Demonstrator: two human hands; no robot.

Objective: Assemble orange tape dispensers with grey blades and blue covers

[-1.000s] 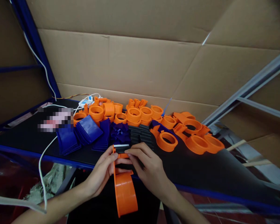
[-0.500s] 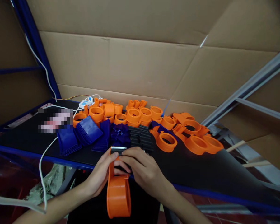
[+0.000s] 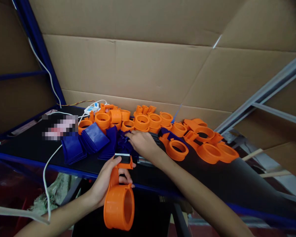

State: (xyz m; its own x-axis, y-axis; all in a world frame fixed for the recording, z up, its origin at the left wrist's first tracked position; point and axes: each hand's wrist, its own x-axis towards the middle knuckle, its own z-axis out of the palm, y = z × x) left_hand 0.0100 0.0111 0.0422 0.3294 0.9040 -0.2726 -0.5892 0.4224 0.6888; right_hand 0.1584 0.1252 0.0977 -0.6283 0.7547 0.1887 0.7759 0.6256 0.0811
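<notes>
My left hand (image 3: pixel 106 179) grips the neck of an orange tape-dispenser body (image 3: pixel 118 200), whose round drum hangs below the table edge and whose black toothed blade piece (image 3: pixel 123 158) sits at its top. My right hand (image 3: pixel 141 144) has reached forward onto the pile of small dark blue parts (image 3: pixel 124 143), next to the stack of black parts (image 3: pixel 155 135). Its fingers rest curled on the blue pile; whether they hold a piece is hidden.
Several orange dispenser bodies (image 3: pixel 204 144) crowd the back and right of the black table (image 3: pixel 39 151). Stacks of blue flat plates (image 3: pixel 93 138) lie at the left. A white power strip (image 3: pixel 91 107) and cable (image 3: pixel 48 164) sit far left. Cardboard walls (image 3: pixel 148 65) stand behind.
My right hand has left the dispenser's blade end and moved forward to the blue parts pile. My left hand lowered and turned the dispenser, so the drum's open side now faces me.
</notes>
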